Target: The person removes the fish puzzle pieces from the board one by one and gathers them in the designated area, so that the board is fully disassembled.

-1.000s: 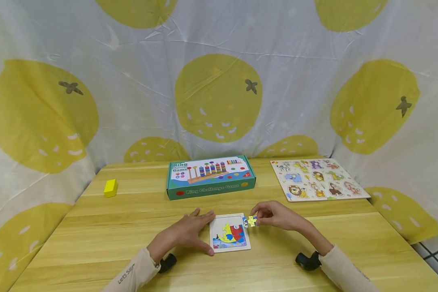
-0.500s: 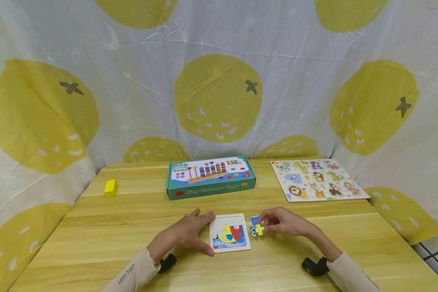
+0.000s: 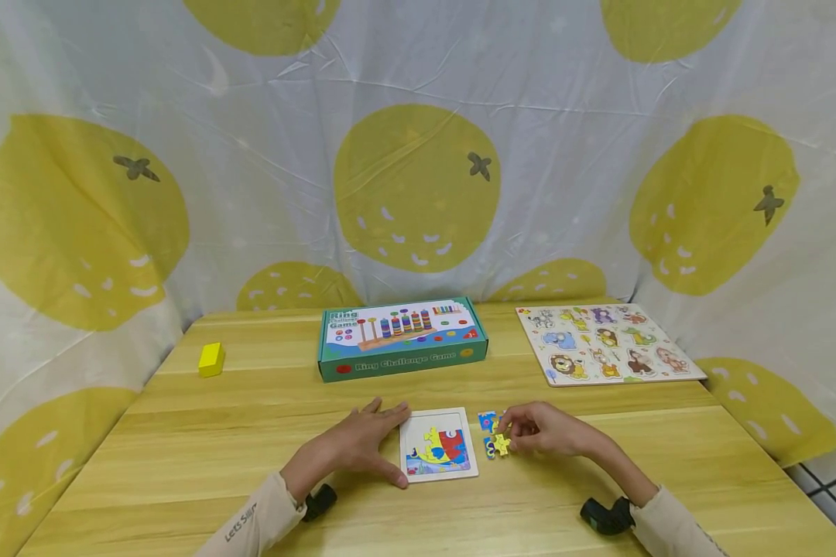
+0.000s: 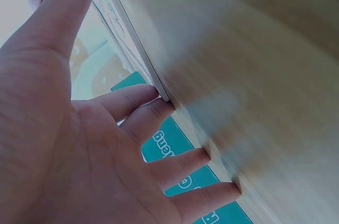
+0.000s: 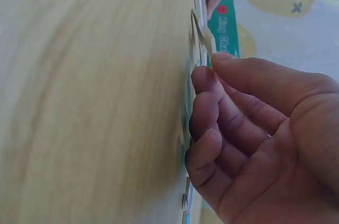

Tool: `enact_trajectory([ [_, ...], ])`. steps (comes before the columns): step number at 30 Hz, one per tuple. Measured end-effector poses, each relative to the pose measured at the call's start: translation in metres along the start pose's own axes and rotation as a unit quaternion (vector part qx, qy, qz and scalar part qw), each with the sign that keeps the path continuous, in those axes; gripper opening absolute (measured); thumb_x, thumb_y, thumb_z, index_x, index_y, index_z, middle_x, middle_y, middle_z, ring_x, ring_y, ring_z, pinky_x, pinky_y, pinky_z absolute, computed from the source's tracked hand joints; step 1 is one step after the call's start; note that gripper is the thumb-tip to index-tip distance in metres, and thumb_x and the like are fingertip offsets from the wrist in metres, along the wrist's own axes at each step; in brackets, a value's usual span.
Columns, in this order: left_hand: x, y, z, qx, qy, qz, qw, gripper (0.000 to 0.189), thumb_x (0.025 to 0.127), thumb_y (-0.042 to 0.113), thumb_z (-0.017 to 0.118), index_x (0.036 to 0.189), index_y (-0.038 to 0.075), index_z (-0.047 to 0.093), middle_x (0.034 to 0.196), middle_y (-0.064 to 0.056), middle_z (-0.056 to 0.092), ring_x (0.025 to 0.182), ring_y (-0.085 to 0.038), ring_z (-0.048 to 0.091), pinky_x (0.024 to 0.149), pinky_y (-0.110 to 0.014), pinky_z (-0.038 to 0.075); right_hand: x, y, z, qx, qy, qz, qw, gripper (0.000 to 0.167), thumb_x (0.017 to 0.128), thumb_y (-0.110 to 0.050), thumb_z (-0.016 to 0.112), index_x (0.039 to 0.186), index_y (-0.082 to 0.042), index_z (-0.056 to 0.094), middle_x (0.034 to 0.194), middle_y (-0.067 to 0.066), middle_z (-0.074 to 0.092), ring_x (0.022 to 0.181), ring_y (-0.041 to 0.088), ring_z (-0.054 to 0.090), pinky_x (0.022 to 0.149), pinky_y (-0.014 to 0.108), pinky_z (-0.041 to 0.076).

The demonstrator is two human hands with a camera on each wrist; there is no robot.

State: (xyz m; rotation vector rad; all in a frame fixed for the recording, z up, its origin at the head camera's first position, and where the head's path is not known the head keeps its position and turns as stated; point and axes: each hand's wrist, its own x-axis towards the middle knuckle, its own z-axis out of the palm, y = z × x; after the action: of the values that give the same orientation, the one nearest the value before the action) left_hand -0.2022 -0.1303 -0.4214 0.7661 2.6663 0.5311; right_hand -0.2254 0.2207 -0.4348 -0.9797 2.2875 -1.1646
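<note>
A small square jigsaw tray (image 3: 471,442) with a white rim lies in front of me, its lower part filled with a yellow, red and blue picture. My left hand (image 3: 358,442) spreads its straight fingers along the tray's left side; in the left wrist view index and middle fingertips touch its edge. Right of the tray, my right hand (image 3: 549,430) pinches a yellow-and-blue jigsaw piece (image 3: 499,445) between thumb and forefinger. The piece (image 5: 207,38) stands tilted close over the table in the right wrist view. A blue jigsaw piece (image 3: 486,420) lies just behind it, partly covered by the fingers.
Behind the tray stands a green Ring Challenge Game box (image 3: 403,340). An animal peg-puzzle board (image 3: 608,344) lies at the back right, and a yellow block (image 3: 211,360) at the back left. A lemon-print cloth (image 3: 418,186) hangs behind the table.
My right hand has moved right and a little nearer with the yellow-and-blue jigsaw piece, away from the tray's edge. The blue piece behind it has come into view. My left hand has stayed still.
</note>
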Motion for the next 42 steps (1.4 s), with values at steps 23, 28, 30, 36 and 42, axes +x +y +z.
enact_trajectory([
  [23,-0.0014,0.0018,-0.0002,-0.012,-0.001,-0.004,0.9999,0.104,0.067,0.062,0.075,0.15,0.015,0.035,0.156,-0.002,0.03,0.144,-0.044,0.013,0.109,-0.068,0.015,-0.0012,0.0017,0.0021,-0.041,0.003,0.007,0.9991,0.013,0.09,-0.003,0.064,0.102,-0.007,0.064,0.073,-0.003,0.057,0.061,0.001,0.047,0.055,0.016,0.04],
  [28,-0.001,0.0017,0.0,-0.01,-0.001,-0.005,0.9999,0.103,0.067,0.063,0.075,0.15,0.015,0.035,0.156,-0.002,0.03,0.144,-0.044,0.013,0.109,-0.068,0.015,-0.0012,0.0013,0.0021,-0.05,0.007,0.012,0.9987,0.013,0.089,-0.005,0.065,0.102,-0.009,0.065,0.073,-0.005,0.055,0.061,0.001,0.046,0.055,0.016,0.04],
  [30,-0.0008,0.0014,0.0001,-0.009,-0.001,-0.006,0.9999,0.104,0.067,0.063,0.075,0.15,0.015,0.035,0.156,-0.001,0.03,0.144,-0.044,0.013,0.109,-0.068,0.015,-0.0015,0.0007,0.002,-0.051,0.009,0.011,0.9986,0.012,0.089,-0.005,0.065,0.101,-0.008,0.065,0.073,-0.005,0.055,0.061,0.001,0.046,0.055,0.016,0.039],
  [36,-0.0006,0.0012,0.0001,-0.007,-0.001,-0.008,0.9999,0.104,0.067,0.064,0.075,0.15,0.016,0.035,0.156,0.0,0.03,0.144,-0.043,0.013,0.109,-0.068,0.016,-0.0025,-0.0017,0.001,-0.045,0.01,0.006,0.9989,0.013,0.089,-0.005,0.065,0.102,-0.005,0.065,0.074,-0.003,0.055,0.062,0.003,0.045,0.055,0.017,0.039],
  [42,-0.0005,0.0014,0.0006,-0.007,0.0,-0.006,1.0,0.104,0.067,0.063,0.075,0.15,0.015,0.035,0.156,-0.001,0.03,0.144,-0.043,0.013,0.109,-0.068,0.016,-0.0022,-0.0024,0.0017,-0.047,0.01,0.01,0.9988,0.013,0.089,-0.004,0.065,0.103,-0.005,0.065,0.073,-0.004,0.054,0.062,0.002,0.045,0.055,0.016,0.038],
])
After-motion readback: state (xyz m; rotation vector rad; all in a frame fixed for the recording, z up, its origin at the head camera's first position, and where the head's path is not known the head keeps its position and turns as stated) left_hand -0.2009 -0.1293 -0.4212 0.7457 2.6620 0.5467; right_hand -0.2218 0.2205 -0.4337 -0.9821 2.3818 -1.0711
